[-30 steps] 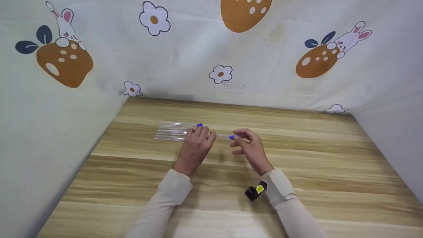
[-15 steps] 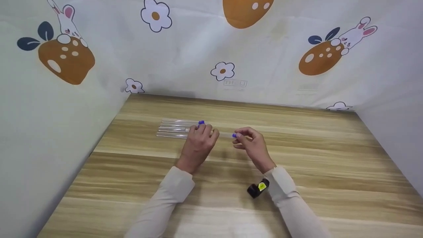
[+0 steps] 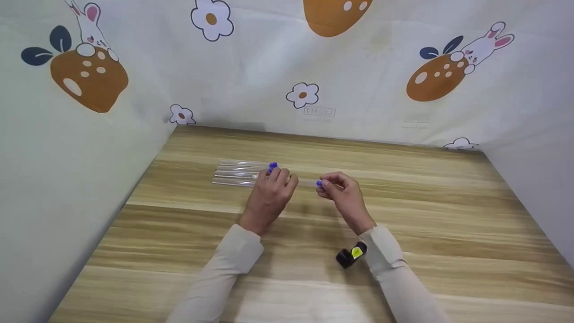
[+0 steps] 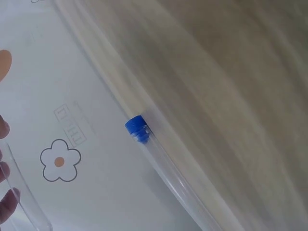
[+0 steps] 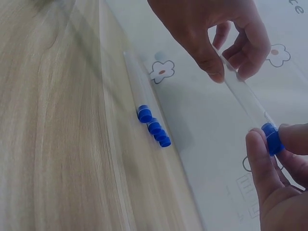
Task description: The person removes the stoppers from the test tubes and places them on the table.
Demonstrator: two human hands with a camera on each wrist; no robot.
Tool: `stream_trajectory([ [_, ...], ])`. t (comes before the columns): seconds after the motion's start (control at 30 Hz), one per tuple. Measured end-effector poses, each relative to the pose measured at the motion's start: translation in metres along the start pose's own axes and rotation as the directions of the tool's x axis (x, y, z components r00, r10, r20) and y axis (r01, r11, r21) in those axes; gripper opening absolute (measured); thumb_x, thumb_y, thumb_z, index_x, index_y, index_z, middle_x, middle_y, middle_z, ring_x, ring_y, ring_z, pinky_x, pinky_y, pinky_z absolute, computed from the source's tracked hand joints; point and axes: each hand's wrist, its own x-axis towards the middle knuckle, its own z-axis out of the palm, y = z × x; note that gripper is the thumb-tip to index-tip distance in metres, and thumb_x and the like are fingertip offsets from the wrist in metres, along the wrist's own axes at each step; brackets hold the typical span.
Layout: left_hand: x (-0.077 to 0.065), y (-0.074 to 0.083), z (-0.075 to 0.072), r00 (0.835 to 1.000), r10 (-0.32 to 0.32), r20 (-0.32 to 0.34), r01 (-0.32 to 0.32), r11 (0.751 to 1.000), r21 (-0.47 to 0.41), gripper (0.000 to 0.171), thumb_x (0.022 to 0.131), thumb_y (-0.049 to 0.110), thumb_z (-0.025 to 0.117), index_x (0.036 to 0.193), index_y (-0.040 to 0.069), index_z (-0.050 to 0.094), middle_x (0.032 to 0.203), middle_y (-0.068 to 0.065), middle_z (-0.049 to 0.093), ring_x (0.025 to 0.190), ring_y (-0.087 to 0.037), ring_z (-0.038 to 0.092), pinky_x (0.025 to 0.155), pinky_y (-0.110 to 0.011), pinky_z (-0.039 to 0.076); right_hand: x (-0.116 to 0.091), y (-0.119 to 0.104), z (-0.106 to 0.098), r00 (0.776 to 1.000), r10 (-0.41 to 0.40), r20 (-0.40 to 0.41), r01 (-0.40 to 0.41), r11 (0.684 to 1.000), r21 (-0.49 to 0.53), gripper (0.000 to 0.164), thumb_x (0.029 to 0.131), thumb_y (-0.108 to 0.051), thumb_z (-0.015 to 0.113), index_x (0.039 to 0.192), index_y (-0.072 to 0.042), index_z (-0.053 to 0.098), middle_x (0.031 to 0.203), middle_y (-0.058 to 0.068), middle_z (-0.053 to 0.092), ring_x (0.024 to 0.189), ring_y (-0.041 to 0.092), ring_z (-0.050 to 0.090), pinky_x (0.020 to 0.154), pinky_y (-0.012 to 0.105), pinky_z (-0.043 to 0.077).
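Note:
My left hand (image 3: pixel 270 195) grips a clear test tube (image 5: pixel 243 94) above the table, the tube lying roughly level. At the tube's right end, the thumb and fingers of my right hand (image 3: pixel 344 197) pinch a blue cap (image 5: pixel 273 138). Whether the cap is fully seated cannot be told. Several capped test tubes (image 3: pixel 235 175) lie side by side on the table beyond and left of my left hand, which hides part of them. Their blue caps (image 5: pixel 154 126) point the same way. One capped tube (image 4: pixel 178 183) shows in the left wrist view.
The wood-grain table (image 3: pixel 287 269) runs back to a printed cloth wall (image 3: pixel 251 72), with further walls at left and right. A black wrist device with a yellow label (image 3: pixel 352 255) sits at my right cuff.
The fingers of my right hand have gone from spread to drawn in closer around the cap. My left hand keeps its grip on the test tube; the head view has shifted slightly.

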Motion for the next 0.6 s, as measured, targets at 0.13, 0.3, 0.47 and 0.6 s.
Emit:
stream_trajectory([
  [0.13,-0.0001,-0.0004,0.0002,1.000,0.002,0.004,-0.002,1.000,0.001,0.016,0.093,0.001,0.048,0.086,0.009,0.061,0.080,-0.004,0.061,0.072,-0.018,0.057,0.061,-0.031,0.047,-0.0013,-0.0021,0.0005,1.000,0.007,-0.001,-0.007,1.000,-0.002,0.014,0.093,0.003,0.053,0.104,0.008,0.060,0.092,0.008,0.064,0.080,0.012,0.067,0.077,0.025,0.056],
  [0.3,-0.0016,-0.0008,0.0003,1.000,0.015,0.017,-0.015,0.999,0.028,0.025,0.097,-0.001,0.040,0.087,0.010,0.061,0.081,-0.004,0.061,0.073,-0.018,0.058,0.062,-0.031,0.048,-0.0017,-0.0023,0.0008,1.000,0.016,0.015,-0.016,1.000,-0.011,0.019,0.093,0.004,0.054,0.109,0.013,0.057,0.094,0.008,0.064,0.080,0.012,0.067,0.077,0.025,0.056],
  [0.47,-0.0033,-0.0006,0.0012,0.999,0.021,0.024,-0.022,0.998,0.053,0.039,0.100,-0.002,0.028,0.090,0.010,0.064,0.083,-0.004,0.061,0.075,-0.018,0.058,0.063,-0.032,0.048,-0.0029,-0.0021,0.0009,1.000,0.007,0.021,-0.007,1.000,-0.004,0.019,0.091,0.006,0.054,0.108,0.014,0.058,0.095,0.009,0.064,0.080,0.012,0.068,0.078,0.025,0.056],
  [0.6,-0.0035,0.0003,0.0008,0.999,0.011,0.031,-0.013,0.998,0.068,0.038,0.100,-0.001,0.029,0.088,0.010,0.063,0.082,-0.004,0.059,0.074,-0.018,0.057,0.062,-0.032,0.045,-0.0044,-0.0022,0.0023,1.000,-0.022,0.006,0.021,1.000,0.017,0.018,0.090,0.008,0.055,0.106,0.016,0.058,0.092,0.009,0.065,0.077,0.011,0.068,0.076,0.025,0.056],
])
